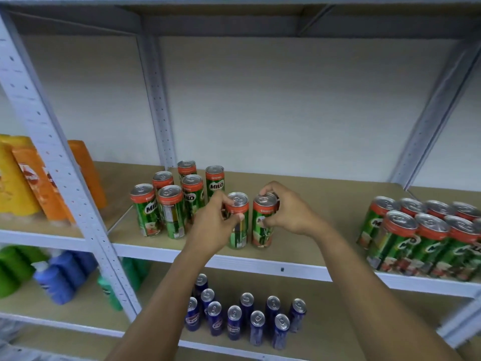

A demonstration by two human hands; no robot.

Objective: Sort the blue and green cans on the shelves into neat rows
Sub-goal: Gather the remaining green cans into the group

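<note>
On the middle shelf point(299, 252) two green Milo cans stand upright side by side near the front edge. My left hand point(212, 222) grips the left can point(238, 235) around its red top. My right hand point(286, 209) grips the right can point(263, 230) at its top. Behind and left of them stands a loose cluster of several green cans point(171, 201). At the shelf's right end, several green cans point(426, 235) sit packed in rows. On the shelf below, several blue cans point(244, 319) stand scattered between my forearms.
Grey metal uprights point(67, 183) frame the bay on the left and right. In the neighbouring bay, orange and yellow bottles point(31, 183) stand on the middle shelf, with green and blue bottles point(57, 277) below. Bare brown shelf board lies between the held cans and the right group.
</note>
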